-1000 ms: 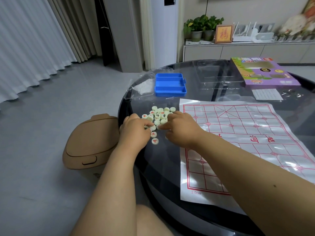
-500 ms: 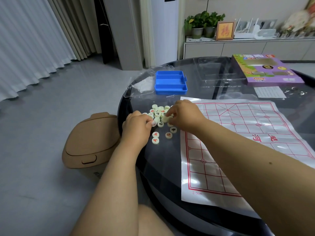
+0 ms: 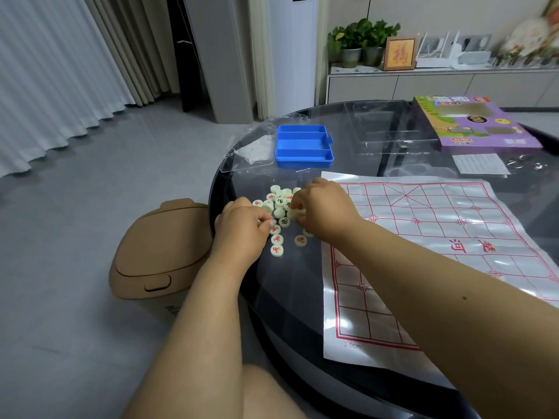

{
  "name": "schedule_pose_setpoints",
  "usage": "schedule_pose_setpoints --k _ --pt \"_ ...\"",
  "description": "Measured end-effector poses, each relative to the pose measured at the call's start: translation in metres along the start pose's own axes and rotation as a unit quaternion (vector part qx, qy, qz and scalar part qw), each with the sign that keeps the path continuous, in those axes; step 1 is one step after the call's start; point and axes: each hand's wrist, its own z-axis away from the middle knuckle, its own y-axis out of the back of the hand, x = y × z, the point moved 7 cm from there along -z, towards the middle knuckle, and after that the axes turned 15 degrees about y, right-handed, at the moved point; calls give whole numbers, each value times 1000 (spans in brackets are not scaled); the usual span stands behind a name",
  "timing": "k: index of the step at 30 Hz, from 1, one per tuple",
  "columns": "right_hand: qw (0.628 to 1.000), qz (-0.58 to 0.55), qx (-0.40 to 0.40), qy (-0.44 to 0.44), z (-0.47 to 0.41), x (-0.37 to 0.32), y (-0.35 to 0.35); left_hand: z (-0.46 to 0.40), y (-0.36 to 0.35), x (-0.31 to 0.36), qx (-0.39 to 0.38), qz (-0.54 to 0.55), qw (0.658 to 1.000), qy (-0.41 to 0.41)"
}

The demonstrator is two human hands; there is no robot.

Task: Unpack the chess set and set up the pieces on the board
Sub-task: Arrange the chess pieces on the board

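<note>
A pile of small cream round chess pieces (image 3: 279, 204) with red or dark characters lies on the dark glass table (image 3: 290, 297), left of the board. Three red-marked pieces (image 3: 277, 251) lie apart, nearer to me. My left hand (image 3: 242, 229) sits at the pile's near left edge, its curled fingertips pinching a red-marked piece. My right hand (image 3: 322, 210) reaches in from the right, and its curled fingers pinch a piece at the pile's right side. The white plastic board sheet (image 3: 438, 237) with a red grid lies flat on the right, with no pieces on it.
An empty blue compartment tray (image 3: 304, 143) stands behind the pile, with clear plastic packaging (image 3: 248, 152) to its left. A purple game box (image 3: 472, 125) and a paper slip (image 3: 481, 163) lie at the back right. A tan bin (image 3: 157, 249) stands on the floor at the table's left edge.
Both hands have worked within the pile. My right hand moved farther back along it, and a few red-marked pieces now lie apart on the near side.
</note>
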Motion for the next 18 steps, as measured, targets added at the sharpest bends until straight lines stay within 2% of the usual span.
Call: schedule_pose_setpoints --k 3,6,9,15,18 --pt "998 45 -6 35 1 -7 -1 0 2 -1 5 24 1000 -2" --pt "998 51 4 32 1 -8 1 2 4 -5 0 37 999 3" --pt "999 15 23 26 5 -4 7 4 4 -8 -12 31 999 3" --pt "996 -59 -46 50 15 -5 0 8 4 -4 -41 38 998 4" --pt "995 -74 -29 53 15 -3 2 9 4 -1 -47 46 998 9"
